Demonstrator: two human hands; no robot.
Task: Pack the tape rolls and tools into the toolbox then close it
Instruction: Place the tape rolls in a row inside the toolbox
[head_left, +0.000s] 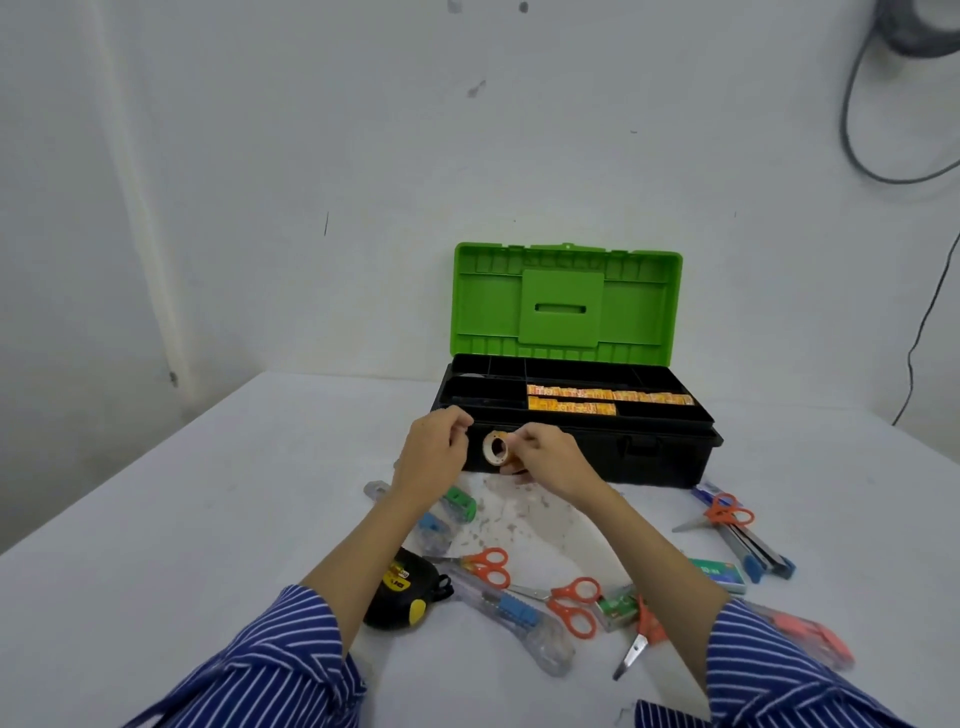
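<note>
The black toolbox (670, 457) stands open at the table's far side, its green lid (566, 304) upright. Its top tray holds orange-labelled packets (608, 397). In front of the box's left end my right hand (545, 460) holds a small tan tape roll (495, 449) on edge, with its hole facing me. My left hand (434, 454) is just left of the roll, fingers curled at the box's corner; whether it pinches anything is unclear. On the table lie orange-handled scissors (485, 566), a second pair (571, 605), a third (719, 514), and a black-and-yellow tape measure (402, 595).
Clear utility knives with blue sliders (511, 618) and small tape dispensers (441, 519) lie between my arms. A green box (719, 571), a blue-tipped long tool (753, 545) and a red knife (810, 634) lie to the right. Cables hang on the wall at right.
</note>
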